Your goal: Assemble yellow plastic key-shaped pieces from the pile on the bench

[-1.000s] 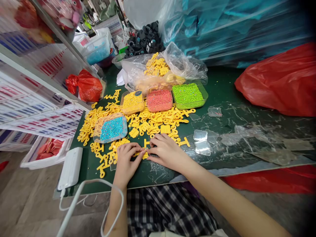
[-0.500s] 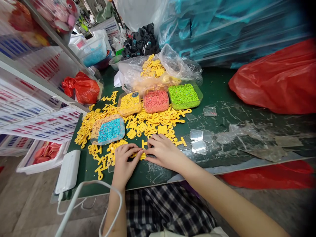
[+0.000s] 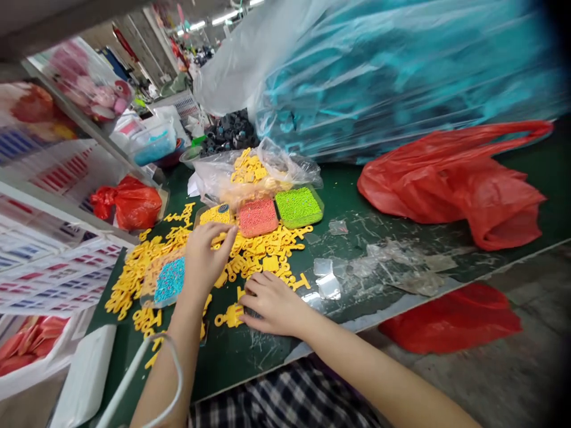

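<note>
My left hand (image 3: 207, 261) is raised over the heap of yellow plastic letter-shaped pieces (image 3: 263, 255), just above the tray of blue beads (image 3: 169, 280). Its fingers curl downward, and I cannot tell whether they hold a small piece. My right hand (image 3: 274, 304) rests on the green work mat (image 3: 267, 351), its fingers beside a yellow piece (image 3: 232, 316). Trays of yellow beads (image 3: 216, 215), coral beads (image 3: 259, 217) and green beads (image 3: 298, 207) stand beyond my hands.
A clear bag of yellow pieces (image 3: 250, 175) lies behind the trays. Clear plastic squares (image 3: 328, 279) and a large red bag (image 3: 455, 184) lie to the right. A white cable (image 3: 134, 380) crosses near my left arm. White shelves (image 3: 57, 279) stand on the left.
My hands have come apart. The left has lifted and moved up and left over the blue tray, the right has moved down and left on the mat, and the view has swung left.
</note>
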A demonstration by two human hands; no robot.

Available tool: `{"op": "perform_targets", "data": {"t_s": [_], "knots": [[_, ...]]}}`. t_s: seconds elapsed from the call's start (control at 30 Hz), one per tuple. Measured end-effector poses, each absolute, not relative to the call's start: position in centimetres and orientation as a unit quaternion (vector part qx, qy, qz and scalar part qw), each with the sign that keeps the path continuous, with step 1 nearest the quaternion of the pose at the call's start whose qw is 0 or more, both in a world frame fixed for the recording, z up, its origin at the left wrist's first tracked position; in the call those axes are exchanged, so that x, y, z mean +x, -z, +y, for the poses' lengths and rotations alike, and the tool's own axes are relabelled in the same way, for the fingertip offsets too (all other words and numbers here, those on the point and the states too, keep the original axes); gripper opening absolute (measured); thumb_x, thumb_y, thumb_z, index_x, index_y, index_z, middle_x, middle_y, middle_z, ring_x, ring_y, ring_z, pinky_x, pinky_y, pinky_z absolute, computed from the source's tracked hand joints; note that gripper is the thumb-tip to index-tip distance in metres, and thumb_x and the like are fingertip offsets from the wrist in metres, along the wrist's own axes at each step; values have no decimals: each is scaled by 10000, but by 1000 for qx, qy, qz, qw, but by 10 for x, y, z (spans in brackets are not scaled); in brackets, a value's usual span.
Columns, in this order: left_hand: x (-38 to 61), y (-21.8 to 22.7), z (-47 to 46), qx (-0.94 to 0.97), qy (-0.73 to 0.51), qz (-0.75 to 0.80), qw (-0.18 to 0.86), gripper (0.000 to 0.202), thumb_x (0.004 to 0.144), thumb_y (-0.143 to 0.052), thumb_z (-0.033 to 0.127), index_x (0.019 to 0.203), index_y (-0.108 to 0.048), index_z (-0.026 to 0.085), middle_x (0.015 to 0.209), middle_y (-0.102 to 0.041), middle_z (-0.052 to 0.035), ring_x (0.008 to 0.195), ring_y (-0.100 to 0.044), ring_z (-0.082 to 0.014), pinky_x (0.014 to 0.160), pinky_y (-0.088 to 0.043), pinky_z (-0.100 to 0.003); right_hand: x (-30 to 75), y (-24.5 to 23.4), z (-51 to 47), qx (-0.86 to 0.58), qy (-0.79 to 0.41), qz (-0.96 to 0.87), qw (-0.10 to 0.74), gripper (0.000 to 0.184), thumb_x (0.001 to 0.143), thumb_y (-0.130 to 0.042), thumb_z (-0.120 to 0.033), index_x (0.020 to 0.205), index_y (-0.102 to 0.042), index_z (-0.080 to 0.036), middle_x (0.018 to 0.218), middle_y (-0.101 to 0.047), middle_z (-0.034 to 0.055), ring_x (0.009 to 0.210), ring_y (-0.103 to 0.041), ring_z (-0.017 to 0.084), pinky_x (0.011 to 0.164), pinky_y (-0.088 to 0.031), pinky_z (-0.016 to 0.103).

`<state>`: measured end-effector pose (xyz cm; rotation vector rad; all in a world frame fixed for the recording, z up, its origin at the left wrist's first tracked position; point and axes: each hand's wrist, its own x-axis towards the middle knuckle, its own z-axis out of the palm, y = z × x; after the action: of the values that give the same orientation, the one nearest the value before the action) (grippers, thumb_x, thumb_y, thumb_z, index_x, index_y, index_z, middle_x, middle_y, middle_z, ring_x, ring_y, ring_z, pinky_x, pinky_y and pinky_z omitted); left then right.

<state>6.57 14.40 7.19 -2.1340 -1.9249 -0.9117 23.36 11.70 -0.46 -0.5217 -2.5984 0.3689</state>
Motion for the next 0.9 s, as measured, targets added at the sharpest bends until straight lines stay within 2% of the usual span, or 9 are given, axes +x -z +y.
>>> {"op": "perform_targets", "data": {"t_s": [0.07,0.2,0.3,0.43,0.5,0.6,0.9], "knots": [[68,-70,187,-705,193,-681,35,273,896,-539,363,889,-732,171,962,-731,-100,939,-642,-287,857,-459,-397,233,5,117,-194,-122,-943,242,255,919,-566,-397,905,-661,-160,877,-595,63,915,-473,215,749,-348,335],[94,-64,249,-753,148,-642,3,292,912,-508,331,1043,-712,168,1088,-718,-103,1021,-628,-284,891,-458,-384,231,6,120,-200,-98,-941,255,253,915,-561,-399,845,-649,-172,830,-585,49,884,-466,209,720,-342,338],[130,-67,276,-800,108,-589,-21,305,927,-482,340,1060,-706,181,1166,-687,-93,1111,-583,-272,956,-421,-380,229,6,122,-199,-91,-940,260,254,913,-547,-396,828,-646,-178,802,-580,46,861,-461,209,701,-344,345],[168,-67,304,-850,-21,-517,-97,223,802,-648,319,967,-744,205,966,-743,-34,863,-660,-205,784,-476,-265,229,5,123,-197,-98,-940,259,224,906,-551,-369,835,-639,-176,783,-585,51,855,-459,212,705,-360,345],[178,-63,313,-853,-78,-503,-111,320,712,-720,290,1019,-736,202,934,-749,-30,793,-665,-202,707,-475,-245,229,4,123,-205,-100,-935,270,197,890,-566,-352,899,-630,-165,827,-604,63,876,-464,219,729,-379,347],[183,-57,319,-847,-129,-505,-100,470,644,-753,279,1101,-705,182,968,-747,-59,783,-665,-218,669,-468,-246,228,4,122,-223,-101,-927,285,238,847,-605,-334,972,-609,-133,900,-620,91,908,-470,233,768,-406,352],[182,-63,300,-853,-139,-501,-55,191,791,-650,298,926,-752,208,934,-751,-32,805,-653,-182,725,-415,-244,226,10,115,-211,-122,-927,287,188,855,-585,-260,981,-605,-122,966,-628,120,954,-500,259,833,-447,381]]}}
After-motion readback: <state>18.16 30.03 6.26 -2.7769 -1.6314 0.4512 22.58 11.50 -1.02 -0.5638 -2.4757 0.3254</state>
